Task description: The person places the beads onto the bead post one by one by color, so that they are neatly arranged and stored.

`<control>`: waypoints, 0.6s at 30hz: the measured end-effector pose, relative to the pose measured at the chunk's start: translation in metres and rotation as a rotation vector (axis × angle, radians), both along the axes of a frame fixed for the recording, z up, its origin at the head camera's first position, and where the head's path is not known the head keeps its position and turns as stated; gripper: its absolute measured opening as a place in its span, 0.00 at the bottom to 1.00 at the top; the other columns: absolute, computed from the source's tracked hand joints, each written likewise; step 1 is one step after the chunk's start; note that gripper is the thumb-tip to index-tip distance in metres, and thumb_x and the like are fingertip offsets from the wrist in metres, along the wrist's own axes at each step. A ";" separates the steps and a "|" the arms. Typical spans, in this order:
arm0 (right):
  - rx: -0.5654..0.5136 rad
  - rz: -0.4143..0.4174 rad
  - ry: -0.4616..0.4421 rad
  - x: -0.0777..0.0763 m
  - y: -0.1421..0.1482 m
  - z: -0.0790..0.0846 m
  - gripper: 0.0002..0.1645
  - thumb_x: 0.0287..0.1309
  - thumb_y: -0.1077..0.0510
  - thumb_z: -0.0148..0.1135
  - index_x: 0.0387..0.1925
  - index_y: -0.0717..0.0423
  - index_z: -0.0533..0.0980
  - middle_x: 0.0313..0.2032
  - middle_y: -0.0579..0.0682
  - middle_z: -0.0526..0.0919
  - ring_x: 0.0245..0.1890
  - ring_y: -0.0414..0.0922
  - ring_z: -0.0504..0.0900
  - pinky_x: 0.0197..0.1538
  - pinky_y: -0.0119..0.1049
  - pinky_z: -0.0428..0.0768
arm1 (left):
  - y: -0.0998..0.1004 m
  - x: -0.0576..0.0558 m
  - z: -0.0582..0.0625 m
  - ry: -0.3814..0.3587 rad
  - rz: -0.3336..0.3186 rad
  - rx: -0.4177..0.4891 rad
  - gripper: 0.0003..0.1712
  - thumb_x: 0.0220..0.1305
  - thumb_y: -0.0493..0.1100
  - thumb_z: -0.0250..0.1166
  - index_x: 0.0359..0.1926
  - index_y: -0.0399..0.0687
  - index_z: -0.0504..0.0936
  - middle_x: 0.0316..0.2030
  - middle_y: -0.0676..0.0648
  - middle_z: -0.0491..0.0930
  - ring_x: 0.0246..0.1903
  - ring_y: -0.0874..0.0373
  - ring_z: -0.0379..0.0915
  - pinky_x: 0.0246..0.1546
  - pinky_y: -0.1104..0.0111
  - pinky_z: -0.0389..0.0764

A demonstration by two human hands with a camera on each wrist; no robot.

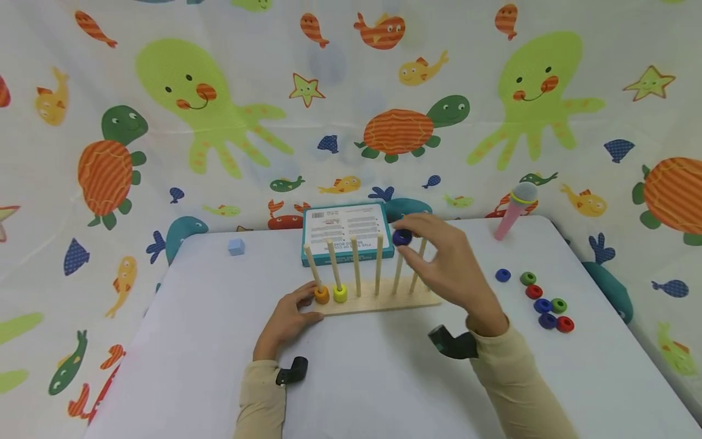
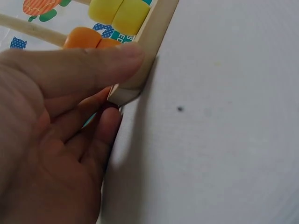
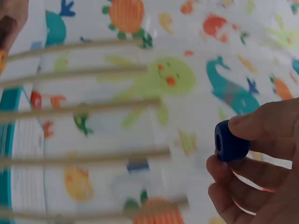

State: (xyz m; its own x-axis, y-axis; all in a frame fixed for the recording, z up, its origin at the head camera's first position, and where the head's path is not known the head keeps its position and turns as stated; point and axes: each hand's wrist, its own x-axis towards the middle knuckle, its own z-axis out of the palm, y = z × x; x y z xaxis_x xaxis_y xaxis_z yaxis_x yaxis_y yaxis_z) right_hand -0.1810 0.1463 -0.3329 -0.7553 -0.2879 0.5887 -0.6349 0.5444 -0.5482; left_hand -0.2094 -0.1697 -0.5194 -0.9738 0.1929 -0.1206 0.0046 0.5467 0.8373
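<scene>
A wooden peg stand (image 1: 378, 303) with a row of upright pegs lies across the middle of the table. Orange beads (image 1: 322, 296) sit low on its leftmost peg and yellow beads (image 1: 340, 294) on the one beside it; the left wrist view shows two of each colour. My left hand (image 1: 289, 318) holds the stand's left end, thumb (image 2: 117, 65) along the front and fingers behind. Raised near the tops of the right-hand pegs, my right hand (image 1: 452, 265) pinches a dark blue bead (image 3: 232, 143) between thumb and fingers. In the right wrist view the bead is apart from the pegs.
Several blue, green and red beads (image 1: 534, 292) lie loose at the right. Behind the stand is a teal-edged box (image 1: 345, 222). A pink microphone (image 1: 507, 219) stands at the back right, a light blue cube (image 1: 236, 247) at the back left. A sea-animal cloth (image 1: 329, 122) hangs behind.
</scene>
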 end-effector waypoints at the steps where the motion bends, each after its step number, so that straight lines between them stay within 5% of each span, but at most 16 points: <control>1: 0.016 0.029 -0.004 -0.004 -0.013 0.002 0.21 0.59 0.69 0.70 0.55 0.63 0.81 0.53 0.55 0.85 0.52 0.49 0.82 0.60 0.42 0.81 | -0.001 0.000 0.000 0.003 -0.001 -0.002 0.36 0.57 0.33 0.75 0.68 0.38 0.76 0.74 0.47 0.67 0.62 0.46 0.74 0.66 0.52 0.74; 6: 0.072 0.082 -0.046 -0.022 -0.053 0.002 0.20 0.61 0.67 0.70 0.55 0.67 0.80 0.53 0.58 0.85 0.54 0.52 0.82 0.60 0.47 0.82 | 0.001 0.001 0.000 0.022 -0.010 0.000 0.36 0.57 0.32 0.75 0.67 0.39 0.77 0.73 0.47 0.68 0.61 0.46 0.74 0.66 0.53 0.75; 18: 0.174 0.058 -0.144 -0.029 -0.067 -0.006 0.22 0.63 0.65 0.69 0.58 0.67 0.79 0.56 0.59 0.84 0.57 0.54 0.82 0.62 0.49 0.81 | -0.001 0.001 0.003 0.019 0.002 -0.015 0.36 0.56 0.33 0.75 0.68 0.41 0.77 0.73 0.47 0.68 0.60 0.46 0.75 0.65 0.52 0.75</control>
